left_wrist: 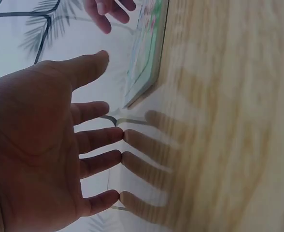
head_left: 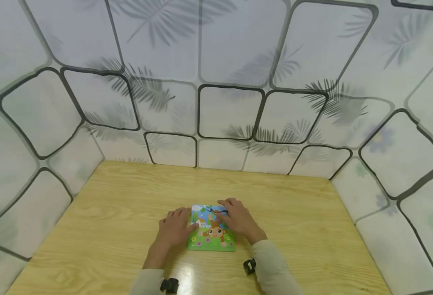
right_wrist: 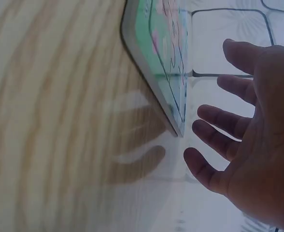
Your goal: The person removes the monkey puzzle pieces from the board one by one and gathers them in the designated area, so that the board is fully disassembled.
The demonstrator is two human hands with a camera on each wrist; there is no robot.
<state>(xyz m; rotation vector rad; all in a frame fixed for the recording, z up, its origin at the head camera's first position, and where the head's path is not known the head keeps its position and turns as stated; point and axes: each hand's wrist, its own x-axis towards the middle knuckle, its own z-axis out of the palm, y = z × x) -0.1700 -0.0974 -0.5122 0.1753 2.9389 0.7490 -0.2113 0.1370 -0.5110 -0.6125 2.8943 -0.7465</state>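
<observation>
A flat square picture puzzle (head_left: 210, 241) with a cartoon monkey, a house and flowers lies on the wooden table; cut lines between its pieces show in the right wrist view. My left hand (head_left: 174, 228) is at its left side, fingers spread and thumb toward the puzzle's edge. In the left wrist view, some fingertips (left_wrist: 114, 134) of that hand meet their reflections on the tabletop. Over the puzzle's upper right edge is my right hand (head_left: 240, 219), its fingers loosely spread. The right wrist view shows nothing in this hand's palm (right_wrist: 272, 140).
The light wooden table (head_left: 128, 205) reaches back to a pale wall covering (head_left: 227, 110) printed with dark outlines and leaves, which also runs along both sides. Dark straps with small devices sit at the left wrist (head_left: 169, 285) and right wrist (head_left: 249, 266).
</observation>
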